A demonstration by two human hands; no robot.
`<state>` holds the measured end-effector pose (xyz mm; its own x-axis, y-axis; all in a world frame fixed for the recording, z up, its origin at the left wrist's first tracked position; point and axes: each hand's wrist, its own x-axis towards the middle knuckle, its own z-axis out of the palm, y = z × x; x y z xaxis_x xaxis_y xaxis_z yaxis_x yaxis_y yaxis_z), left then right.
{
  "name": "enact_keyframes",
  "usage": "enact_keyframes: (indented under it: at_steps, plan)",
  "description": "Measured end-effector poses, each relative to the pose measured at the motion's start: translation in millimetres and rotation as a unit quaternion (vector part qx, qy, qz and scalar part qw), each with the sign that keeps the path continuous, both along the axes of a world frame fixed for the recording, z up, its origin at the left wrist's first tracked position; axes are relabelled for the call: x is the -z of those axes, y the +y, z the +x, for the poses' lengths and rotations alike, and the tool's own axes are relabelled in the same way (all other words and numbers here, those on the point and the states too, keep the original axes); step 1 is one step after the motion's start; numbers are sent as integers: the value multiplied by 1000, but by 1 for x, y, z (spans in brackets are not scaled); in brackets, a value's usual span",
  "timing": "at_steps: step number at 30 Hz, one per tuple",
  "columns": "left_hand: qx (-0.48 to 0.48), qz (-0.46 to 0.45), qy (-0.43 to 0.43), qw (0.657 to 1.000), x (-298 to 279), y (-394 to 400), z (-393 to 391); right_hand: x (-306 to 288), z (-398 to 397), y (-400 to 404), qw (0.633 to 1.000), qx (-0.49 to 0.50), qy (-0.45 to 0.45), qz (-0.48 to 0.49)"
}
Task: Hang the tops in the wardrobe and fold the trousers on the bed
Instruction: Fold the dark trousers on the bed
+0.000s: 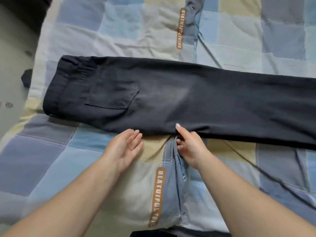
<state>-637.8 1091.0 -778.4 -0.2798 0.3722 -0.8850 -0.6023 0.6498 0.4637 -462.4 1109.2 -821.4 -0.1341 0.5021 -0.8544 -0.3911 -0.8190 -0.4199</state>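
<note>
Now the right hand (189, 147) pinches the trousers' (171, 98) near edge; just beside it, the left hand (123, 149) hovers open above the bed (51, 159).

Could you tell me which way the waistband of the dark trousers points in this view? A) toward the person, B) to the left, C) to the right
B: the trousers lie across the bed, their gathered waistband at the left end and the leg running off to the right.

A bed (119, 31) with a blue, cream and grey patchwork cover fills the frame; pale floor (12, 40) shows at left.
</note>
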Motion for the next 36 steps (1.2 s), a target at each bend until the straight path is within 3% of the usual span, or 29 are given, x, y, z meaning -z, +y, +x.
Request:
enact_keyframes:
  at_steps: [6,8,13,16,18,20,22,27,31,36]
  plan:
    - [2,-13,36,999,16,19,-41,-27,19,-35,971,-162,-169,54]
    - [-3,-33,50,998,22,20,-41,-31,27,-58,966,-167,-193,42]
    - [-19,-67,65,995,30,16,-34,-29,16,-49,993,-11,-116,2]
    - [-26,-80,76,994,34,17,-33,-24,-1,-20,987,39,-156,13]
    - [-45,-92,102,989,38,17,-36,-21,-10,-13,978,102,-178,-32]
    - [-78,-87,114,987,44,19,-39,-25,-19,-14,969,208,-95,-94]
    - [-111,-59,93,988,46,22,-42,-31,-31,-19,962,250,-21,-104]
    - [-124,-11,34,992,46,29,-51,-31,-53,-33,987,72,-142,-6]
    - [-127,3,6,992,56,28,-72,-34,-56,-36,984,-3,-139,110]
    - [-134,15,1,991,61,29,-86,-28,-41,-46,927,-188,-297,133]
